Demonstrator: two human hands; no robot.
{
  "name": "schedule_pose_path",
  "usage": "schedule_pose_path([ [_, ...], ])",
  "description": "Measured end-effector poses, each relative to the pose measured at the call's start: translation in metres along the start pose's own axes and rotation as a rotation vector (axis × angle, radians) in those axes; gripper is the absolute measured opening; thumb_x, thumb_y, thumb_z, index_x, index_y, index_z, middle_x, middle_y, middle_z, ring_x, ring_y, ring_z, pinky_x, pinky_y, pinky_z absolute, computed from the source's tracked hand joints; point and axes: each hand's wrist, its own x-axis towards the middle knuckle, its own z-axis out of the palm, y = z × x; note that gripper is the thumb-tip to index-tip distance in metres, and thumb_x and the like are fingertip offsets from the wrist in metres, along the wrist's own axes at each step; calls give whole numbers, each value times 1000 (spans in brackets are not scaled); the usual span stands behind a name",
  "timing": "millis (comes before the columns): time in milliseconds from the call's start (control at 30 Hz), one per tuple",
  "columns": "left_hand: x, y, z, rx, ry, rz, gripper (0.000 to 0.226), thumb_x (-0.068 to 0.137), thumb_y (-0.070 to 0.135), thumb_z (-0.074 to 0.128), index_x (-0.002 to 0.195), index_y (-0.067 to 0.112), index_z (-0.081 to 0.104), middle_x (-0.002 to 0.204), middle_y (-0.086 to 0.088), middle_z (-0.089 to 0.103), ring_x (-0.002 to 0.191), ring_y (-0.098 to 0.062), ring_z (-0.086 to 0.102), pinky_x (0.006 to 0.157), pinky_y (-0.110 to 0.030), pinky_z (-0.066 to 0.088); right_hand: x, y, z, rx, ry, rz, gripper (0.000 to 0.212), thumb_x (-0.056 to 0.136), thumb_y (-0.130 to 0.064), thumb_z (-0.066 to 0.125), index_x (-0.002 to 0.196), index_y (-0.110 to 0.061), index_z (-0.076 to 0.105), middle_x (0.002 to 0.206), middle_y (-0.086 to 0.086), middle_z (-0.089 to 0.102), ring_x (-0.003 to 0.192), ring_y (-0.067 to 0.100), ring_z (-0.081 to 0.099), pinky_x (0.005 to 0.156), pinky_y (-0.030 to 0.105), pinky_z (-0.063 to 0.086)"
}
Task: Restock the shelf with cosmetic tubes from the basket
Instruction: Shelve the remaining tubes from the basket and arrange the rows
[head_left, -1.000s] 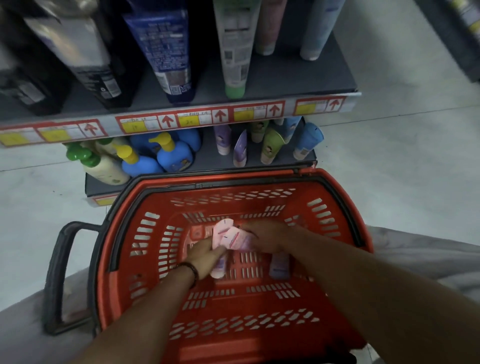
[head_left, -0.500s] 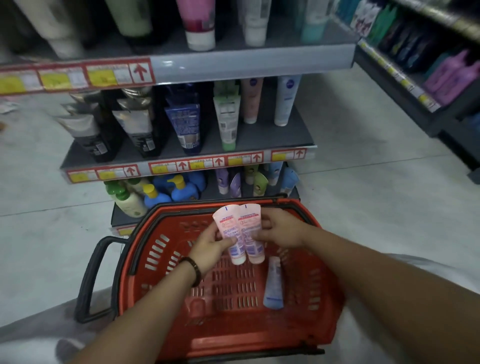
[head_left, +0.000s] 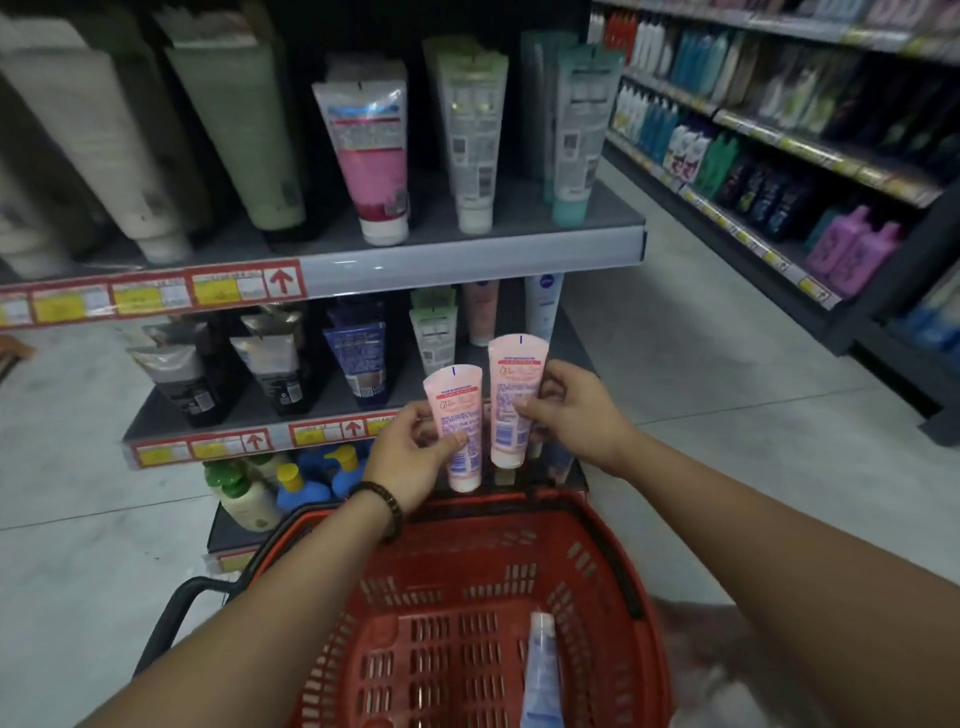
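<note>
Cosmetic tubes, two pink ones, hang cap-down in the air just beyond the far rim of the red basket (head_left: 613, 551), one in each hand. The left hand (head_left: 410, 457) grips the lower pink tube (head_left: 453, 395) around its lower half, with the fingers (head_left: 415, 415) curled behind it and the thumb across the printed front. The right hand (head_left: 576, 415) holds the higher pink tube (head_left: 517, 374) the same way, thumb pressed on the label. Both tubes are upright and just beside each other with a thin gap between them. They are in front of the middle shelf (head_left: 234, 410) and not yet set on it.

I see one more, a blue-and-white tube (head_left: 540, 670), lying lengthwise on the basket's bottom toward the right side. The basket's black handle (head_left: 171, 618) sticks out to the left over the pale floor (head_left: 78, 571). A dark beaded bracelet (head_left: 387, 506) circles the left wrist.

On the upper shelf (head_left: 467, 260) tubes stand on their caps. Among them is a pink-and-white tube (head_left: 371, 156), with pale green and grey ones on either side. The middle shelf holds dark, blue and light tubes. Below it are pump bottles (head_left: 249, 499) with green and yellow tops. At far right I can make out another aisle's racks (head_left: 779, 156) of bottles, too blurred to read.
</note>
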Motion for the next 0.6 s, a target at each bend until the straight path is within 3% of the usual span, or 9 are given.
schedule_pose_path([
  [67,7,9,-3,24,22,25,28,96,8,85,110,27,69,105,3,85,99,-13,80,95,-48,67,20,-9,-5,-1,73,-20,22,100,-8,79,114,-23,72,110,6,83,102,32,82,81,59,69],
  [133,12,14,-6,93,55,72,26,95,12,87,108,27,71,102,6,83,93,-5,77,90,-34,64,41,-17,-7,-53,129,-49,24,99,-15,81,107,-35,71,110,-1,82,103,24,82,82,57,69],
  [200,14,15,-10,145,72,108,24,94,14,88,108,26,73,102,7,82,92,-2,75,83,-21,58,59,-25,-7,-120,165,-73,25,99,-12,81,109,-32,70,109,-5,81,102,18,80,88,52,69],
  [300,18,12,-12,162,79,111,25,94,12,88,108,26,74,101,10,81,87,7,71,76,-9,53,83,-26,-1,-172,173,-83,28,99,-11,81,120,-26,70,115,-6,80,109,20,78,97,56,66],
  [433,27,-1,-11,156,78,76,26,93,14,89,106,31,75,96,14,82,85,2,73,84,-26,59,102,-21,14,-258,181,-79,31,100,-14,79,129,-20,70,125,2,80,116,25,75,106,53,61],
  [600,38,-13,-6,130,73,47,29,91,13,89,106,33,75,98,15,83,93,-8,78,89,-38,64,118,-18,24,-355,192,-126,27,103,-21,74,129,-15,71,128,10,79,116,33,73,101,45,59],
])
